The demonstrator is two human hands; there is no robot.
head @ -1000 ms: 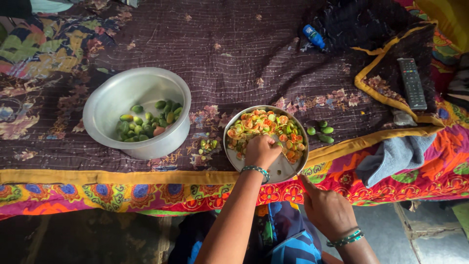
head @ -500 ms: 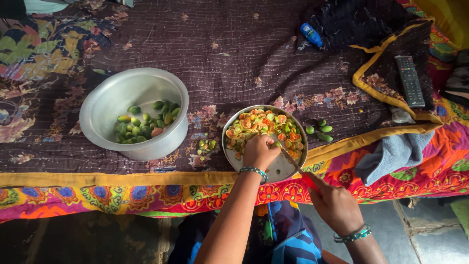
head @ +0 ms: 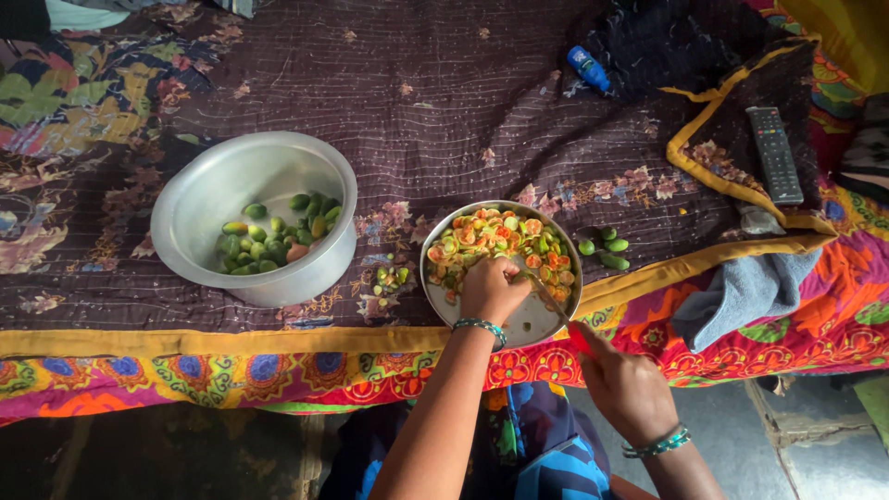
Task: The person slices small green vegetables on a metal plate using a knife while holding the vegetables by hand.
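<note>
A round steel plate (head: 532, 322) lies near the quilt's front edge, heaped with green and orange vegetable slices (head: 491, 238). My left hand (head: 493, 287) rests on the plate, fingers closed over a small vegetable that is mostly hidden. My right hand (head: 622, 381) is below the plate's right rim, gripping a red-handled knife (head: 556, 307); the blade reaches up to the fingertips of my left hand. Both wrists wear green bangles.
A large aluminium pot (head: 250, 185) with whole green vegetables (head: 278, 238) stands at left. Trimmed ends (head: 393, 276) lie between pot and plate. A few whole vegetables (head: 604, 247) sit right of the plate. A remote (head: 773, 156), a blue bottle (head: 589, 68) and a grey cloth (head: 741, 294) lie at right.
My right hand has come up from below the bed edge toward the plate, and the knife blade now reaches my left hand. The left hand has stayed in place.
</note>
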